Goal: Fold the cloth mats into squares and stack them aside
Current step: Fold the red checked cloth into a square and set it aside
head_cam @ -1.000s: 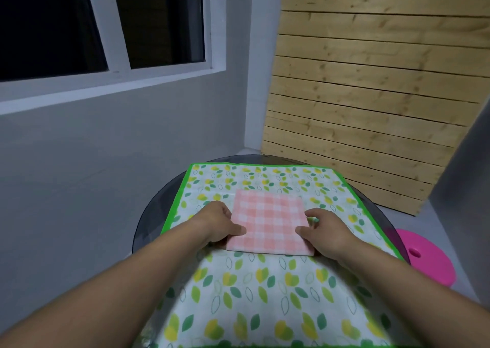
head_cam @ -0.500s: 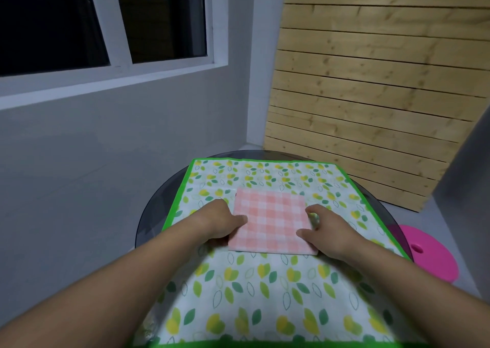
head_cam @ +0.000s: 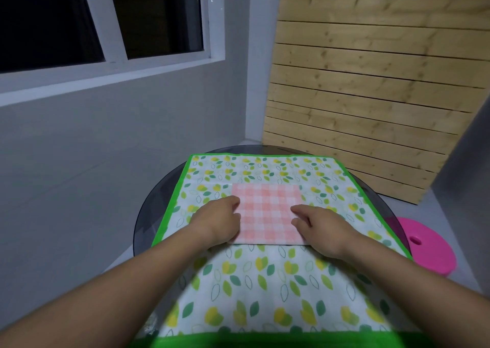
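Note:
A pink-and-white checked cloth mat (head_cam: 267, 209), folded into a square, lies flat on a larger mat with green and yellow leaves and a green border (head_cam: 265, 276). My left hand (head_cam: 217, 221) grips the folded square's left edge, thumb on top. My right hand (head_cam: 322, 228) holds its right edge, fingers curled onto the cloth. The near corners of the pink square are hidden under both hands.
The leaf mat covers most of a round dark glass table (head_cam: 148, 215). A pink plastic stool (head_cam: 427, 247) stands to the right, below table height. A slatted wooden panel (head_cam: 371, 95) leans behind, and a grey wall with a window (head_cam: 106, 37) lies to the left.
The view has tilted slightly. Both hands stay at the folded pink square's side edges, and the square has turned a little, so its edges run straighter.

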The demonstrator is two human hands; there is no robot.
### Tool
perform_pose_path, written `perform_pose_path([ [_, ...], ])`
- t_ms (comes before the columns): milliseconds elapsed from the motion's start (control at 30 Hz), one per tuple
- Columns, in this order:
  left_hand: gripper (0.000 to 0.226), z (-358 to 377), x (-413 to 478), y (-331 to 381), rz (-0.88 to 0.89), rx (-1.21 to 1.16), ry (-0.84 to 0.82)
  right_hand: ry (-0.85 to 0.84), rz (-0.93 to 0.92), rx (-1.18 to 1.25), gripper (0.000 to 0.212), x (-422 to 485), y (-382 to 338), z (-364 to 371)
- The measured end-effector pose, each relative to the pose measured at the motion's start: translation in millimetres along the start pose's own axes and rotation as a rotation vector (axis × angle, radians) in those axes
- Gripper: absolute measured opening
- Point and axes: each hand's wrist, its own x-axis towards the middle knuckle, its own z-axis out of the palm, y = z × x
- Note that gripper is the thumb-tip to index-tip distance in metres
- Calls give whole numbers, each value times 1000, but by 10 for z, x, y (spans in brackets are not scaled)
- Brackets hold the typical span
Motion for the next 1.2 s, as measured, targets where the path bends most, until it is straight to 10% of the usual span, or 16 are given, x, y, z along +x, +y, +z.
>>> perform_pose_path([
  [633,65,419,328,33,244,308,-111,-44,38,-5,39,69,18,92],
  [800,65,443,341,46,237,361,-107,179,-125,-231,44,333,-187,93],
  [1200,71,498,334,-5,187,330,-71,-53,-154,-322,66,687,-65,351],
])
